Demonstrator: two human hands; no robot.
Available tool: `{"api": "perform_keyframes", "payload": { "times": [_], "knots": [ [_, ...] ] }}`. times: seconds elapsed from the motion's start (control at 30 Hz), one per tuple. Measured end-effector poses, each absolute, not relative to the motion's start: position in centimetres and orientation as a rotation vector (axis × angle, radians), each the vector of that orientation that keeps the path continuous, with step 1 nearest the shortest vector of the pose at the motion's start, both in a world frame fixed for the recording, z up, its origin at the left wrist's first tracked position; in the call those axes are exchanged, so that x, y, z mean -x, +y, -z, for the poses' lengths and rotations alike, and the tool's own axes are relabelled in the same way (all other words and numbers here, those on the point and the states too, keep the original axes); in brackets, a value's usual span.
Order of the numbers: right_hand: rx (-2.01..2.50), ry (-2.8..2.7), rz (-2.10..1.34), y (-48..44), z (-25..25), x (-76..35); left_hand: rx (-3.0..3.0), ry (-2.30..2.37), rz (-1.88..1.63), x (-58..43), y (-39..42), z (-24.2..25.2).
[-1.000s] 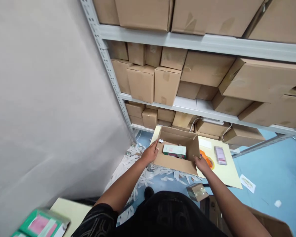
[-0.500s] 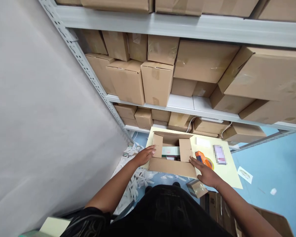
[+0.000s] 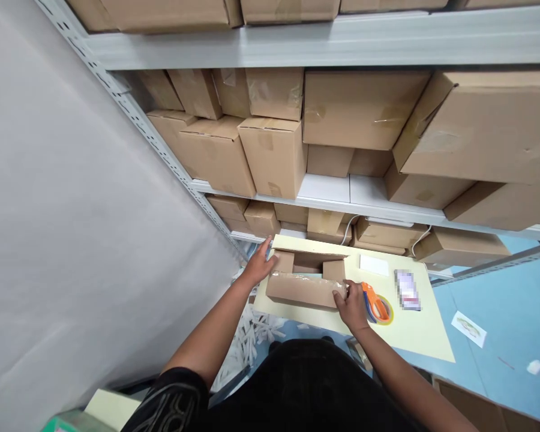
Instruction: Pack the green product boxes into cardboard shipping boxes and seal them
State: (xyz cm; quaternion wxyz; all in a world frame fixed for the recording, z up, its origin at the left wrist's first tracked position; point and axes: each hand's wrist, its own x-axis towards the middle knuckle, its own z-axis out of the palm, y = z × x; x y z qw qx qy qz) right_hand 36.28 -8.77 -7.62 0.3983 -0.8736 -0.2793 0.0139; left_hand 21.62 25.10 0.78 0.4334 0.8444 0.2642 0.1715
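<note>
A small cardboard box [image 3: 299, 293] stands on a pale yellow tabletop [image 3: 416, 336] in front of me. Its near long flap is folded inward over part of the opening, with clear tape along its edge. The two short flaps lie folded in, and a sliver of something pale green shows inside. My left hand [image 3: 257, 265] rests at the box's left side, fingers apart, thumb by the left short flap. At the near right corner, my right hand [image 3: 353, 307] has its bent fingers on the near flap. Just right of it lies an orange tape dispenser [image 3: 374, 301].
A white card [image 3: 373, 264] and a blurred purple-white item [image 3: 407, 290] lie on the tabletop's right part. Behind rises a metal rack [image 3: 324, 198] packed with cardboard boxes. A grey wall [image 3: 94, 252] bounds the left. Paper strips [image 3: 249, 342] litter the floor.
The near long flap, which lay folded outward, is now turned up and in over the opening. My right hand has moved left onto it. The left hand's fingers have spread along the side.
</note>
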Motion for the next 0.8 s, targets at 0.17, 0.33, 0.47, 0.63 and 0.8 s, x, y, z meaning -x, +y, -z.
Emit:
{"api": "perform_keyframes", "payload": {
  "times": [0.17,0.33,0.47,0.63,0.8],
  "knots": [
    [2.207,-0.684,-0.043,-8.1,7.3,-36.3,-2.397,0.495,-0.409,-22.4,23.0,-0.2],
    [2.134,-0.681,-0.116,-9.4,6.9,-36.2,-2.604,0.483,-0.479,-20.7,19.4,2.5],
    [2.221,-0.792,-0.191,-15.0,8.6,-37.9,-2.786,0.590,-0.435,-21.5,17.8,2.4],
    [2.725,-0.642,-0.193,-19.5,12.8,-41.0,-2.794,0.523,-0.251,-22.6,17.4,2.5],
    [2.910,-0.506,-0.219,-17.9,13.6,-42.2,-2.583,0.453,-0.328,-22.8,17.8,3.5]
  ]
}}
